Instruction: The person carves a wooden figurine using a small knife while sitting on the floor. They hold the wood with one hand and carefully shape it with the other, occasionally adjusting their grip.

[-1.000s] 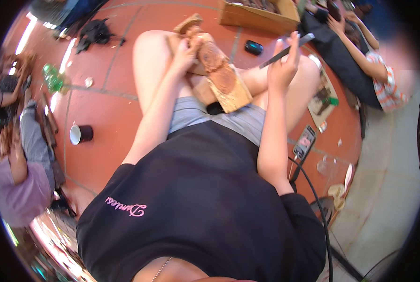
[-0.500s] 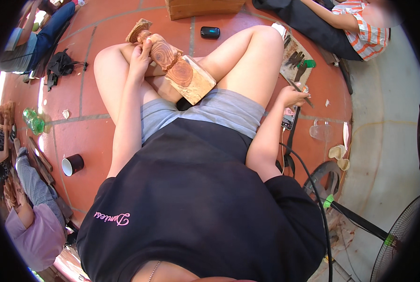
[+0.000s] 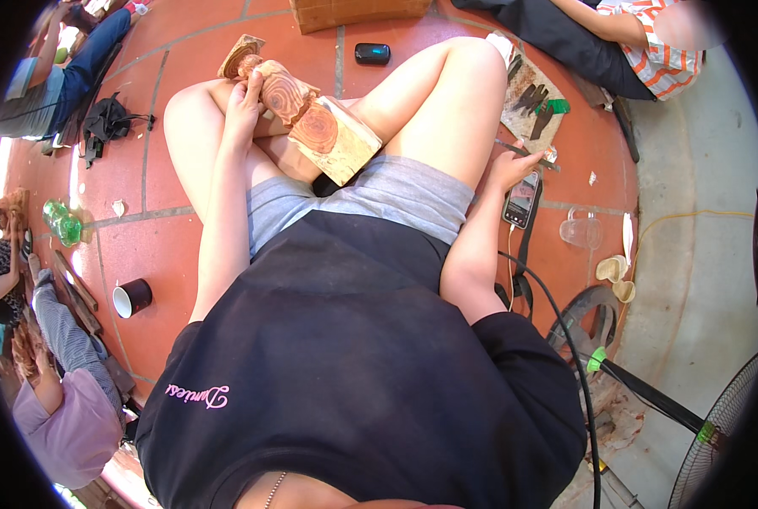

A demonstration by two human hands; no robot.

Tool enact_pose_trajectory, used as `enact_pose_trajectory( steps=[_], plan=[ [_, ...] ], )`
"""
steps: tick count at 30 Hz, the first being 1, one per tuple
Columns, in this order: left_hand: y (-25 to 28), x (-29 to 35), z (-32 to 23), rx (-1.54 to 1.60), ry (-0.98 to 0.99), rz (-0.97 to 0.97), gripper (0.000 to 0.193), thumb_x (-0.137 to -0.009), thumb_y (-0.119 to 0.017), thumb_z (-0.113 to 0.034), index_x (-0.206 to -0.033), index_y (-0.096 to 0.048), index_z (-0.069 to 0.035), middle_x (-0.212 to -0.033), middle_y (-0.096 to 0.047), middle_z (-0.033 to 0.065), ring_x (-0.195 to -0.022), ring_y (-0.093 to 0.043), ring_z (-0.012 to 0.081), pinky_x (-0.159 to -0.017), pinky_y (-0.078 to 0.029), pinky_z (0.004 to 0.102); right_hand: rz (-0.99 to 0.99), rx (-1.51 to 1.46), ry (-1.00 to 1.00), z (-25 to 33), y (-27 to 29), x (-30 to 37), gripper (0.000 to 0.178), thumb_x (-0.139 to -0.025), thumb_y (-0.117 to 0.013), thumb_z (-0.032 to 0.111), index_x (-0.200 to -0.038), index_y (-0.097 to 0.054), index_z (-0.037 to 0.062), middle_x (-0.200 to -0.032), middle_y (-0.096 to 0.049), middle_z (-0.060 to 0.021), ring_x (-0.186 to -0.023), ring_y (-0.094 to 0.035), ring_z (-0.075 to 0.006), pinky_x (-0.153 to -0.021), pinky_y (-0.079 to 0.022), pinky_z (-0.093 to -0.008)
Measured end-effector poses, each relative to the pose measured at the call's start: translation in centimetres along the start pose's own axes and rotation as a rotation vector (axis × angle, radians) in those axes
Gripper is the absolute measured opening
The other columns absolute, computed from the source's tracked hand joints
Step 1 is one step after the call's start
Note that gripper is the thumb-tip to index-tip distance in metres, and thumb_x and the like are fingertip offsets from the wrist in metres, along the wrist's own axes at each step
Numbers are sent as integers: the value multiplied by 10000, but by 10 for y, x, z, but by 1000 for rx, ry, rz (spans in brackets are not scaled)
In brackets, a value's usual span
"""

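My left hand [image 3: 245, 103] is closed around the narrow upper part of a carved wooden piece [image 3: 315, 127]. The piece has a flared end, rounded sections with ringed grain, and a squarer pale block resting toward my lap. At the right, beside my knee, my right hand [image 3: 511, 170] has a thin dark hand tool [image 3: 506, 146] between thumb and fingers; its exact kind is too small to tell. Just beyond that hand lies a board [image 3: 519, 119] with several dark slim tools [image 3: 542, 125] and a green object [image 3: 557, 107].
A phone [image 3: 521, 200] with a cable lies by my right forearm. Around me are a clear plastic cup [image 3: 581, 229], a dark mug [image 3: 133, 297], a green bottle [image 3: 61, 222], a small black case [image 3: 372, 54], a wooden box [image 3: 358, 12] and a fan [image 3: 722, 441]. Other people sit nearby.
My right hand has moved slightly away from me and left, toward the tool board, its tool turned flatter, uncovering more of the phone. My left hand keeps its hold on the carved piece.
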State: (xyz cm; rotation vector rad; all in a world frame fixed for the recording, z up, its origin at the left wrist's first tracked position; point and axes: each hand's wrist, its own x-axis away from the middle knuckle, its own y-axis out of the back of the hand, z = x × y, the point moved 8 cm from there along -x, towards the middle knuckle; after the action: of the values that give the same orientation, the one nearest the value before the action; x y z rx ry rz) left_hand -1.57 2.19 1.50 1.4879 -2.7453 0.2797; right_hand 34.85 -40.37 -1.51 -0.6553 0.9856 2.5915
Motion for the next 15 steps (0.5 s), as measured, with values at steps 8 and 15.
enact_pose_trajectory(
  steps=[8, 15],
  plan=[
    [4, -6, 7, 27, 1, 4, 400, -980, -519, -443, -984, -597, -51, -786, -574, -44, -606, -432, 10, -539, -348, 184, 6, 56, -82, 5, 5, 2, 646, -945, -560, 302, -1391, -315, -96, -1284, -480, -338, -1181, -458, -468, -967, -361, -532],
    [-3, 1, 0, 23, 43, -10, 393, -989, -510, -423, -1030, -596, -42, -888, -613, -14, -721, -520, 24, -615, -414, 190, -27, 200, -190, 0, 10, 3, 647, -935, -568, 305, -1414, -312, -47, -1271, -515, -297, -1157, -498, -451, -950, -347, -590]
  ],
)
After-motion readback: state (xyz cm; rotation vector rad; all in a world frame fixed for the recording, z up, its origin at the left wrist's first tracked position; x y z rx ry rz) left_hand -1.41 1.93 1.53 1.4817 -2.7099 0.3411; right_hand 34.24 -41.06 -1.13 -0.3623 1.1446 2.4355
